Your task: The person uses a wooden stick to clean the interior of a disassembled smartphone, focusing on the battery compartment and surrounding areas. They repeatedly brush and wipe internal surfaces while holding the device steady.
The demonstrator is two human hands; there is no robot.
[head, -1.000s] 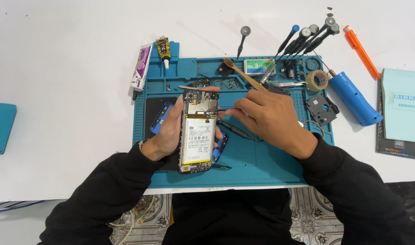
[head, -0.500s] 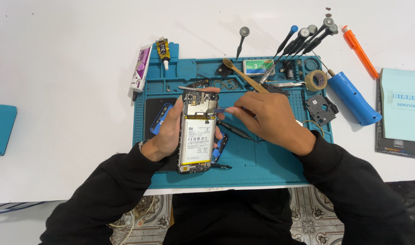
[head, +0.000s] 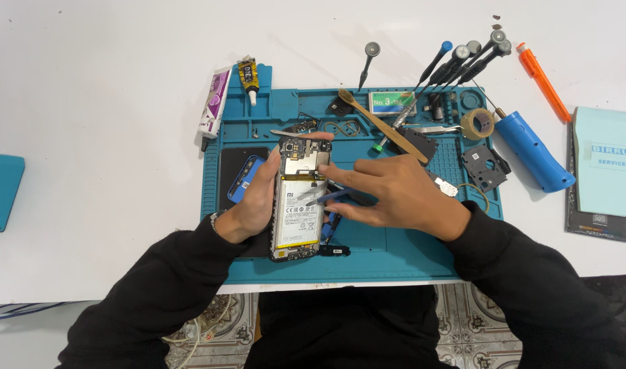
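Head view: opened phone (head: pixel 298 198) with back cover off, pale battery showing, lying on blue mat (head: pixel 395 249) on white worktop (head: pixel 108 89). Left hand (head: pixel 255 198) wrapped around phone's left edge, fingers closed on it. Right hand (head: pixel 395 191) just right of phone, fingers pinched narrow on a thin blue tool (head: pixel 333 196), tip touching the battery. Beyond right fingers: wooden brush (head: pixel 381 125), tape roll (head: pixel 477 123), screwdrivers (head: pixel 463 61). Beyond left fingers: glue tube (head: pixel 248 76).

We see little change: right hand (head: pixel 402 195) shifts slightly left, its forefinger now stretched across the opened phone (head: pixel 299 198) above the battery, blue pry tool (head: pixel 333 196) tip nearer the battery's edge.
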